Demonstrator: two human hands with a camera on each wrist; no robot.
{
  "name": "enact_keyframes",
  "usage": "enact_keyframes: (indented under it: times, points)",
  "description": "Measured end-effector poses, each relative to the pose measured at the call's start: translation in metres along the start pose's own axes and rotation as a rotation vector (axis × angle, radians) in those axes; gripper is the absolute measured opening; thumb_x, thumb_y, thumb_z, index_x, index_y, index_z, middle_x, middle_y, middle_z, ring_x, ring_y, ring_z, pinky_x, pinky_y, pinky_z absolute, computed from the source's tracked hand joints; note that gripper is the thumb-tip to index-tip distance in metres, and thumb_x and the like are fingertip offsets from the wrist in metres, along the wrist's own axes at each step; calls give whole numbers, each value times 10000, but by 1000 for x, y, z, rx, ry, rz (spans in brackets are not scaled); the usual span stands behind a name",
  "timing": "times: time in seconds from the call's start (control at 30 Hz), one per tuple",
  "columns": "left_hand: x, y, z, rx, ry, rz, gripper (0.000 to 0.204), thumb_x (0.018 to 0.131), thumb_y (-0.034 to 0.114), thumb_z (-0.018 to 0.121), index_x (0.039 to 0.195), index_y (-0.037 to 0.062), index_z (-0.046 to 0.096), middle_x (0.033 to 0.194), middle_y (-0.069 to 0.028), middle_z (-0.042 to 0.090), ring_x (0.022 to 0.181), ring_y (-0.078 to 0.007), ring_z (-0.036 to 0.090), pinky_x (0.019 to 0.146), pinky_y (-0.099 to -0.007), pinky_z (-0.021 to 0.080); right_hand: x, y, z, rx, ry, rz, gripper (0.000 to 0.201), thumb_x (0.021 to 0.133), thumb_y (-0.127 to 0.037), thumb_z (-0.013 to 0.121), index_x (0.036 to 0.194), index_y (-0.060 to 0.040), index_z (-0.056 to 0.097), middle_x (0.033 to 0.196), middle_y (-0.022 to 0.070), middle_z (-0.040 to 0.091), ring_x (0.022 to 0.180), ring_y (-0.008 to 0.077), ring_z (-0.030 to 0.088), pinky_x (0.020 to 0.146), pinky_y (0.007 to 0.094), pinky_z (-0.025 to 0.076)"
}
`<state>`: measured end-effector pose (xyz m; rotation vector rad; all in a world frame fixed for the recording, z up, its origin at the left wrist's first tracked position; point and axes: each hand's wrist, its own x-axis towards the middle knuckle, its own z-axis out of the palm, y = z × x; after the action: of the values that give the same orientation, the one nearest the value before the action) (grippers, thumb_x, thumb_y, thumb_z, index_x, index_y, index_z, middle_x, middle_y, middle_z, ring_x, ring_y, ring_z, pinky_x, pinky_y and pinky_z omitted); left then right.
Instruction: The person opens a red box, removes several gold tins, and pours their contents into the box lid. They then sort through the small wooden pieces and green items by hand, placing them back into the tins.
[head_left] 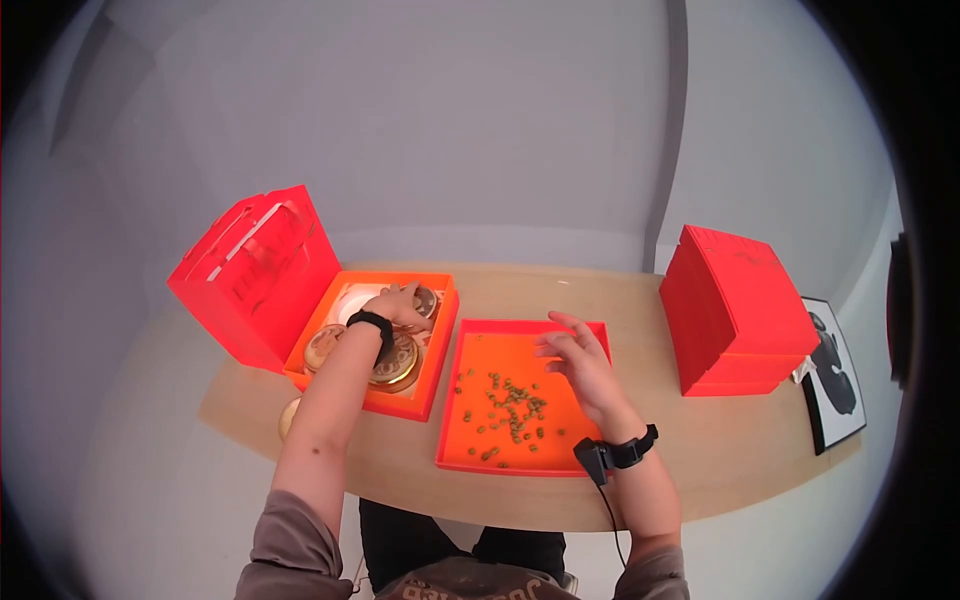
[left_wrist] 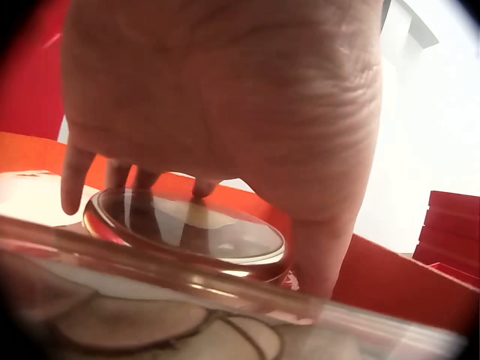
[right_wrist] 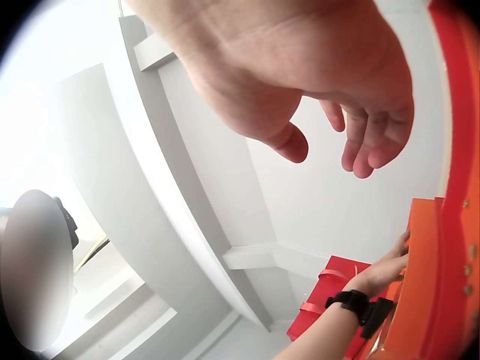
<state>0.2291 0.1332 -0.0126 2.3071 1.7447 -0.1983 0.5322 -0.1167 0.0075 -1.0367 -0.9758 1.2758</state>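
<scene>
My left hand (head_left: 400, 306) reaches into the orange box (head_left: 440, 350) at the left and holds a round jar (left_wrist: 247, 238) with a clear top and gold rim. In the left wrist view the fingers come down over its far edge and the thumb stands at its right side. Two more round jars, a gold-rimmed one (head_left: 398, 368) and a paler one (head_left: 322, 345), sit in the same box, partly behind the forearm. Over the far right part of a shallow orange tray (head_left: 575, 400), my right hand (head_left: 585, 370) hovers with loosely bent fingers and nothing in it.
Several small greenish-brown pieces (head_left: 515, 405) lie scattered in the tray. A red gift bag (head_left: 265, 280) stands behind the orange box. At the right are a red box (head_left: 735, 310) and a framed picture (head_left: 835, 375). A pale round thing (head_left: 289, 416) shows at the table's left edge.
</scene>
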Motion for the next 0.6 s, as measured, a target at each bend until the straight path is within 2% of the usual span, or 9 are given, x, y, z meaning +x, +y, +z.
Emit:
enact_keyframes:
  times: [0.1, 0.33, 0.43, 0.6]
  points:
    - [7, -3, 3, -54, 5, 4, 1313, 564, 584, 823, 1635, 105, 231, 1572, -315, 348, 1451, -485, 355, 1138, -522, 399, -3, -3, 2, 5, 1, -9, 492, 1016, -223, 605, 1458, -67, 453, 1151, 70, 664, 1054, 135, 630, 864, 295, 492]
    - [1, 2, -4, -105, 29, 48, 1253, 561, 500, 811, 1609, 77, 271, 1484, -335, 426, 1344, -513, 446, 1103, -534, 424, -2, -3, -1, 15, -27, -12, 525, 1010, -217, 605, 1470, -42, 423, 1150, 74, 663, 1055, 136, 627, 867, 297, 489]
    - [1, 4, -3, -97, 54, 36, 1244, 559, 502, 806, 1603, 74, 282, 1467, -351, 433, 1339, -522, 447, 1094, -540, 431, -2, -2, 0, 5, -24, -13, 522, 1006, -210, 585, 1475, -50, 421, 1171, 91, 668, 1078, 159, 630, 863, 298, 486]
    - [2, 2, -1, -117, 74, 30, 1219, 574, 510, 798, 1602, 93, 292, 1463, -355, 428, 1337, -535, 442, 1094, -542, 433, -3, -3, 2, 10, -25, -7, 520, 1008, -205, 592, 1472, -43, 421, 1154, 83, 666, 1062, 149, 632, 859, 297, 491]
